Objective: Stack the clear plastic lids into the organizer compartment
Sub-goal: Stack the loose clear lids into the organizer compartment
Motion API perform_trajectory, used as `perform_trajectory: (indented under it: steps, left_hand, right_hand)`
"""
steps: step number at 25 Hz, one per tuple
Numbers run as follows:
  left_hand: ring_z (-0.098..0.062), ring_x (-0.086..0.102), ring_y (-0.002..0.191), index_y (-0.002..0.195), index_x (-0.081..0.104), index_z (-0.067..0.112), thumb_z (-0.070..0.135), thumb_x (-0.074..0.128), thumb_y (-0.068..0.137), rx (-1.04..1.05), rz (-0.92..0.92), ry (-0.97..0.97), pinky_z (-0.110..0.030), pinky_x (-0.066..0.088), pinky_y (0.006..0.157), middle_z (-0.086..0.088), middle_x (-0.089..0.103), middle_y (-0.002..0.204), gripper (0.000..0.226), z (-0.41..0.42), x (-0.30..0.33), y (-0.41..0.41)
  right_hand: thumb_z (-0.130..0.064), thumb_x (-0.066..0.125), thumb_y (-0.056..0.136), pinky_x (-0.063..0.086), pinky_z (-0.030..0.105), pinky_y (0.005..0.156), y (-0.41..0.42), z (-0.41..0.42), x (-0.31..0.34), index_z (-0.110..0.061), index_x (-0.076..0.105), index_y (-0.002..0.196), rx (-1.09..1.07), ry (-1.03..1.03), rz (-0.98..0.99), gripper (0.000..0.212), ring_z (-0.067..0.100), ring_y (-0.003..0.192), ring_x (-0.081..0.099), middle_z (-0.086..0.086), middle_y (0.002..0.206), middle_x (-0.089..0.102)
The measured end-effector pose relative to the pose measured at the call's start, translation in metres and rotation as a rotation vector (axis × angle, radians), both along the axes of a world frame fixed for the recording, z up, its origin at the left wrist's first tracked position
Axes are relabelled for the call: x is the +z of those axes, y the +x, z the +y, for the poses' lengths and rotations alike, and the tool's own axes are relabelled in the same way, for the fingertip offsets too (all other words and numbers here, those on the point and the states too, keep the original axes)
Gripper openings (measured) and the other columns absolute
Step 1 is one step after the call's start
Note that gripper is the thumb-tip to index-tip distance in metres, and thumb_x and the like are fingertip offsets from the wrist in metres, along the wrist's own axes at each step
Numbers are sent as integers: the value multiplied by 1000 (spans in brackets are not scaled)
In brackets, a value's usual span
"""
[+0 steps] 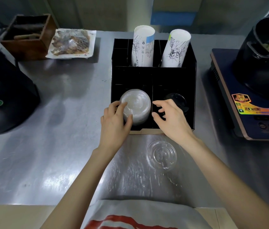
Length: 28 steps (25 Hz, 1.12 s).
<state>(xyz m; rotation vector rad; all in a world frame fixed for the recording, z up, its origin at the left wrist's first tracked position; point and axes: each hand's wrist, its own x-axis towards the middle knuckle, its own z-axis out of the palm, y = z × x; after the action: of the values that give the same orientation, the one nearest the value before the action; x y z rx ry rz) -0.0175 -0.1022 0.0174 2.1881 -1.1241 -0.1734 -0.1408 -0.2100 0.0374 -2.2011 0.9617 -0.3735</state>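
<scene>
Head view: lid stack [136, 106] seated in front-left organizer [153, 76] compartment.
Left hand [115, 120] fingers gripping stack; right hand [171, 118] fingers spread, empty; single lid [161, 156] on counter [47, 146].

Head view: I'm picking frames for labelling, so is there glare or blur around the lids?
Head view: overhead light glares off the steel counter; the loose clear lid is faint against streaky reflections; the lid stack under the left hand is slightly soft; edges bend from the wide lens.

pot [262, 52]: cut by right edge | black lids [176, 100]: partly behind right hand [171, 118] | lid stack [136, 106]: base hidden in organizer [153, 75]
</scene>
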Motion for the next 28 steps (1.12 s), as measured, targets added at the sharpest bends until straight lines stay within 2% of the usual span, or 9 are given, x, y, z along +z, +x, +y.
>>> perform_trajectory:
  steps: [3,6,8,10,12,14,18,22,28]
  left_hand:
    - [-35,50,101,115,53,8,19,49,81,-59,22,-54,-42,38,83,-17,56,116,35,7,0,-11]
    - [-31,54,92,111,54,11,25,44,82,-160,60,-69,-45,44,81,-13,59,107,34,15,-3,-25]
    - [-29,56,92,110,54,12,32,38,82,-239,79,-48,-43,45,81,-10,60,106,39,21,-8,-34]
    - [-29,57,97,112,53,12,35,37,81,-312,77,-1,-43,45,82,-10,61,109,41,25,-16,-41]
    - [-31,53,105,117,50,11,33,47,84,-372,35,83,-41,40,85,-12,58,115,40,27,-25,-49]
    - [-30,41,118,127,41,13,29,56,85,-431,-10,204,-38,29,94,-11,48,131,48,29,-36,-58]
    - [-27,19,131,137,20,18,40,58,83,-509,-92,381,-35,15,103,-9,21,148,70,32,-55,-67]
    - [-28,16,132,138,16,17,39,58,82,-566,-122,458,-38,15,105,-10,15,150,73,31,-62,-72]
    - [-32,23,128,135,26,12,28,62,81,-550,-109,374,-42,22,103,-17,24,146,67,32,-66,-75]
  right_hand:
    - [-17,52,88,48,35,89,-21,8,-5,-17,50,121,-24,14,-1,33,7,96,49,3,118,52]
    - [-17,53,87,47,30,88,-43,15,-14,-17,51,120,-40,36,15,33,8,95,50,1,113,52]
    - [-17,53,87,45,27,88,-56,20,-21,-17,51,120,-31,38,46,33,9,95,51,-1,109,52]
    - [-18,55,86,45,30,90,-67,25,-30,-17,51,119,-16,21,87,33,13,100,53,2,111,53]
    - [-20,56,86,43,35,94,-77,30,-39,-17,49,120,8,19,144,35,19,110,52,4,117,52]
    - [-25,58,85,36,34,102,-85,35,-46,-18,43,127,61,33,224,45,19,120,44,3,127,47]
    - [-34,64,79,18,31,112,-95,42,-60,-21,28,136,169,22,361,69,18,135,23,1,146,28]
    - [-37,65,77,12,30,114,-98,45,-67,-22,24,137,206,-20,395,75,19,139,16,2,151,18]
    - [-30,66,78,12,29,114,-97,47,-69,-21,24,137,204,-20,375,74,19,139,15,2,152,15]
